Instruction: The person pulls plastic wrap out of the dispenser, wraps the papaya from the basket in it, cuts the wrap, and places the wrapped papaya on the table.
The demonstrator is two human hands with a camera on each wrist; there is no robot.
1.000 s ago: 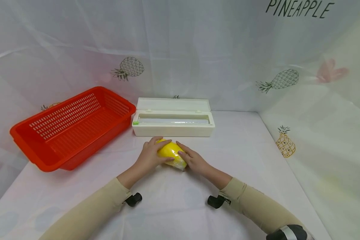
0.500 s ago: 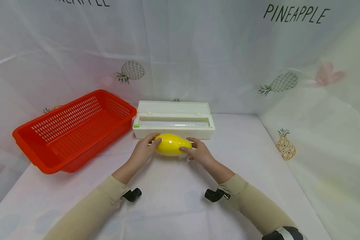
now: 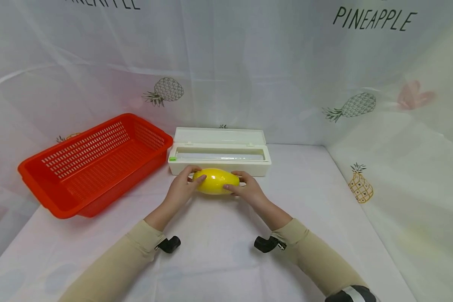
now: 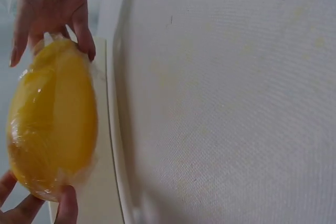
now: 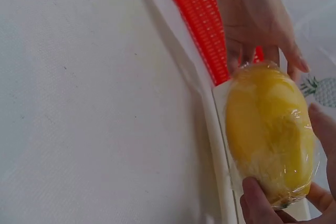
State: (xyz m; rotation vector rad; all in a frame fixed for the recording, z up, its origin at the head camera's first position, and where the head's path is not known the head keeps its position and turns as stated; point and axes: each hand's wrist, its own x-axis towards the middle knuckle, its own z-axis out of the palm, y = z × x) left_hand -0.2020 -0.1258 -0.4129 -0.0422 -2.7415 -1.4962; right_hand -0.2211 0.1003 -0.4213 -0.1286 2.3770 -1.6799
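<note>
A yellow oval fruit point(image 3: 216, 181), smooth and mango-like, is tightly wrapped in clear cling film, its creases glinting in both wrist views. My left hand point(image 3: 180, 186) grips its left end, thumb on the near side and fingers behind. At the opposite end my right hand point(image 3: 250, 189) holds it the same way. In the left wrist view the wrapped fruit point(image 4: 55, 119) spans between the two hands. Gathered film and a small dark spot show at the right-hand end of the fruit point(image 5: 270, 135) in the right wrist view. Fingers behind it are partly hidden.
Just behind the hands stands a white cling film dispenser point(image 3: 220, 167), its lid raised and a film roll point(image 3: 219, 157) inside. To the left lies a red plastic basket point(image 3: 98, 197) with slotted walls. A pineapple-print curtain point(image 3: 249, 63) hangs behind the white-covered table point(image 3: 211, 251).
The fruit has been turned from a slant to lie level sideways and moved slightly away from me, up close to the dispenser. My hands have shifted to its two ends.
</note>
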